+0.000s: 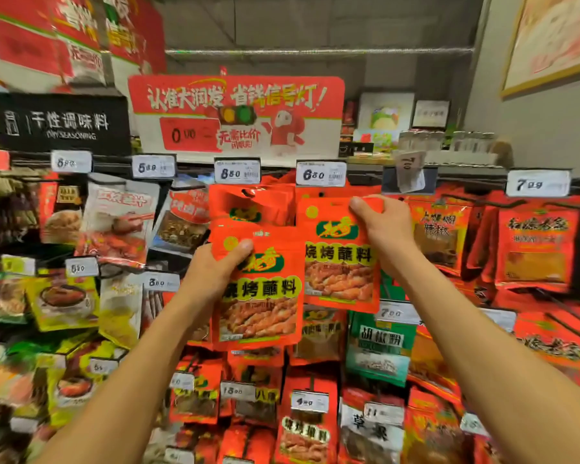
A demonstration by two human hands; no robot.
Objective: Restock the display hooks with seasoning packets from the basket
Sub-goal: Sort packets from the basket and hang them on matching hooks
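My left hand point(215, 262) grips the upper left corner of a red seasoning packet point(258, 296), held upright in front of the rack. My right hand point(382, 226) pinches the top right corner of a second identical red packet point(339, 262), raised just under the hook with the 6.80 price tag point(320, 174). Behind the left packet, more red packets of the same kind point(252, 202) hang on the hook under the 8.80 tag point(236, 172). The basket is out of view.
Rows of hooks carry other seasoning packets: red ones at the right point(533, 242), a green one point(379, 346) below, yellow ones point(64, 299) at the left. A red and white promotional sign point(238, 115) stands on top of the rack. A grey wall rises at the right.
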